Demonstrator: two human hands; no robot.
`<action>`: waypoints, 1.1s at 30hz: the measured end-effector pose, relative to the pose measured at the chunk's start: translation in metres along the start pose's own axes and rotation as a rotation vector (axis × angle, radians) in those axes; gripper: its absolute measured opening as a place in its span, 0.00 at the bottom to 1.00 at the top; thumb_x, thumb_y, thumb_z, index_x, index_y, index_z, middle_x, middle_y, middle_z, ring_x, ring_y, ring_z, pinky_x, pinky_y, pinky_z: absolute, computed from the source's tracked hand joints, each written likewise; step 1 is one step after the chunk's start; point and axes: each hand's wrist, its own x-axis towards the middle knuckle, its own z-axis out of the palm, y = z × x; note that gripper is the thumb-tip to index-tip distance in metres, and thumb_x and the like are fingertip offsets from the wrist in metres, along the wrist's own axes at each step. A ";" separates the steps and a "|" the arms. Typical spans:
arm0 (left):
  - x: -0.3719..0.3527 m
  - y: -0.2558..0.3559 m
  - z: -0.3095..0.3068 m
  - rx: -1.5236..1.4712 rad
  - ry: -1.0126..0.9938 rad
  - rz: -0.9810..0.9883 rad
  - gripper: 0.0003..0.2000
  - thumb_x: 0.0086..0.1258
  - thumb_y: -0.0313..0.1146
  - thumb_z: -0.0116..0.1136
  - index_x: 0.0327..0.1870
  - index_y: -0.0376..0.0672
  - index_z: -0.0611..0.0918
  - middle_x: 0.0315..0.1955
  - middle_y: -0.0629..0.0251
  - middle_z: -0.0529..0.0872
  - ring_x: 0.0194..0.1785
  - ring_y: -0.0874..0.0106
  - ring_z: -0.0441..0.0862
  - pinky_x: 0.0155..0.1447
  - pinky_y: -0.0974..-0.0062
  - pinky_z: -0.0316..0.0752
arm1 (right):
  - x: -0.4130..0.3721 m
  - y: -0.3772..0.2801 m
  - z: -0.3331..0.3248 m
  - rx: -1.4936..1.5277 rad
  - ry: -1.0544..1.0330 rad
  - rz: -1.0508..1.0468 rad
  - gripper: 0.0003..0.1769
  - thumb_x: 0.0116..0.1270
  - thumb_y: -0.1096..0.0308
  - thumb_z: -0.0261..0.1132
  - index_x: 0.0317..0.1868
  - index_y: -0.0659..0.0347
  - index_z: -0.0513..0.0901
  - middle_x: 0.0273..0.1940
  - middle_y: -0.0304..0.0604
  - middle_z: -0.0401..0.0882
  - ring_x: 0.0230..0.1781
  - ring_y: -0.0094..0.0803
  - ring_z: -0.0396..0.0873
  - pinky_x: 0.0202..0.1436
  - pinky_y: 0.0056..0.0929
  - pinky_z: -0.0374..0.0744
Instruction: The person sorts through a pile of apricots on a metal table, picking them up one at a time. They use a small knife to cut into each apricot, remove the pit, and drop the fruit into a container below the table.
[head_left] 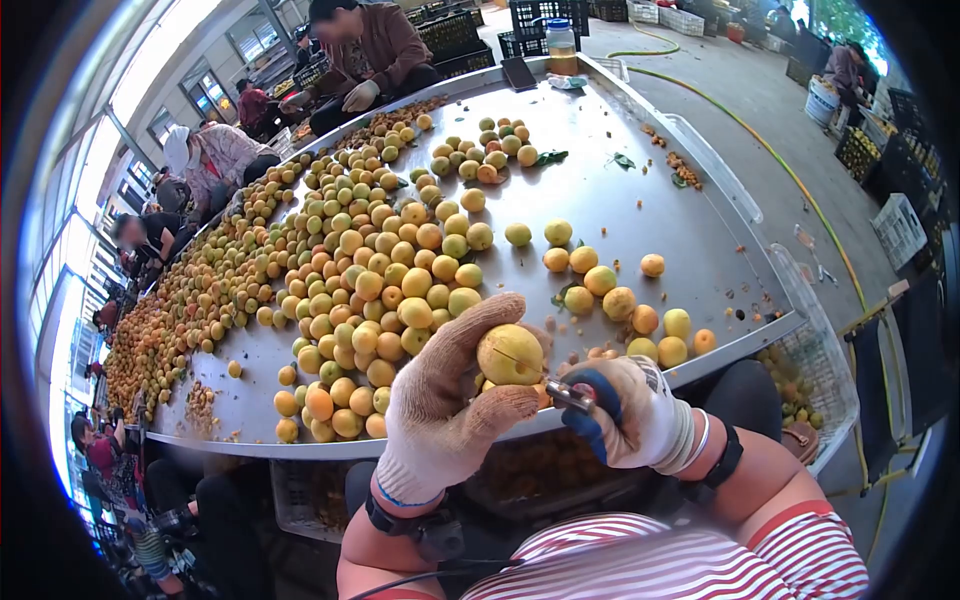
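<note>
My left hand [450, 395], in a knitted work glove with a brownish palm, is closed around a yellow apricot [510, 355] above the table's near edge. A thin dark line runs across the fruit's skin. My right hand [630, 410], in a white glove with blue fingertips, grips a small metal hand tool [568, 394]. Its tip points at the apricot's right side; whether it touches cannot be made out. Part of another fruit shows just beneath the held one. A large pile of apricots [375, 270] spreads to the left of my hands.
Loose apricots [600, 280] and pit scraps [685, 172] lie on the metal table [700, 260]. A jar [562, 45] and a dark phone [518, 73] stand at its far end. Crates [800, 390] sit below my right side. Co-workers [370, 60] sit along the left side.
</note>
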 end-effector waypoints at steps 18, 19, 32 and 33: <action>0.007 -0.035 0.010 -0.118 0.048 -0.076 0.41 0.69 0.58 0.64 0.69 0.29 0.68 0.58 0.49 0.82 0.67 0.59 0.78 0.69 0.64 0.75 | -0.009 0.011 0.033 -0.225 0.106 0.104 0.17 0.64 0.69 0.68 0.50 0.67 0.76 0.28 0.48 0.79 0.22 0.47 0.79 0.25 0.42 0.78; 0.009 -0.033 0.010 -0.082 0.050 -0.087 0.41 0.70 0.57 0.63 0.70 0.29 0.68 0.58 0.50 0.83 0.67 0.59 0.77 0.69 0.64 0.74 | -0.009 0.011 0.031 -0.225 0.106 0.103 0.17 0.64 0.69 0.68 0.50 0.67 0.76 0.28 0.48 0.79 0.22 0.47 0.79 0.25 0.42 0.78; 0.008 -0.042 0.008 -0.230 0.067 -0.160 0.26 0.80 0.41 0.55 0.72 0.34 0.69 0.57 0.57 0.83 0.59 0.74 0.80 0.64 0.75 0.74 | -0.001 0.007 0.026 -0.238 0.081 0.114 0.15 0.64 0.67 0.69 0.48 0.64 0.77 0.27 0.49 0.79 0.24 0.49 0.80 0.27 0.43 0.78; 0.008 -0.047 0.002 -0.232 0.068 -0.159 0.26 0.80 0.41 0.55 0.72 0.34 0.69 0.57 0.57 0.83 0.59 0.74 0.80 0.64 0.75 0.74 | -0.001 0.007 0.026 -0.226 0.066 0.127 0.15 0.63 0.67 0.69 0.47 0.63 0.77 0.28 0.49 0.80 0.25 0.49 0.80 0.27 0.43 0.78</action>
